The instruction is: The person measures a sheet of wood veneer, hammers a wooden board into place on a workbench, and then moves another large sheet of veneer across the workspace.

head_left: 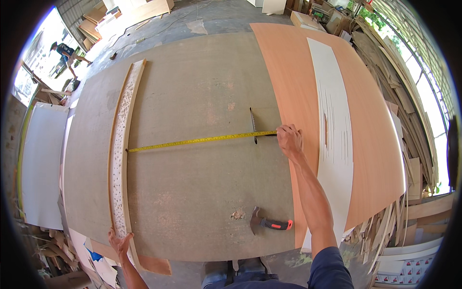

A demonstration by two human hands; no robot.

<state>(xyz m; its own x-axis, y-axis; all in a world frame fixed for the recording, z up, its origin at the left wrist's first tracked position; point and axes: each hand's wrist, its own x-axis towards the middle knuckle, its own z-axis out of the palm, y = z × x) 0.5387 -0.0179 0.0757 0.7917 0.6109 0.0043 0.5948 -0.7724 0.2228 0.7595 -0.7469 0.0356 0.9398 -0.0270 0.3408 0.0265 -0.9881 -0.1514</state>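
My left hand [120,242] spans the near end of a long narrow wooden panel [119,159], thumb on one side and fingers on the other. The panel has raised wooden edges and a pale speckled face. My right hand [290,139] is closed at the right end of a yellow tape measure [202,140]; any case is hidden in the fist. The blade stretches across the grey-brown board [192,192], its far end at the panel's right edge. Under the blade, near my right hand, lies a thin dark tool [253,120], its kind unclear. A claw hammer [269,223] with a black and red handle rests nearer me.
An orange-brown sheet [370,144] overlaps the board's right side, with a torn white strip [332,168] on it. Stacked timber offcuts [399,96] line the right. A pale sheet [44,164] stands left. Another person [67,54] bends down at the far left.
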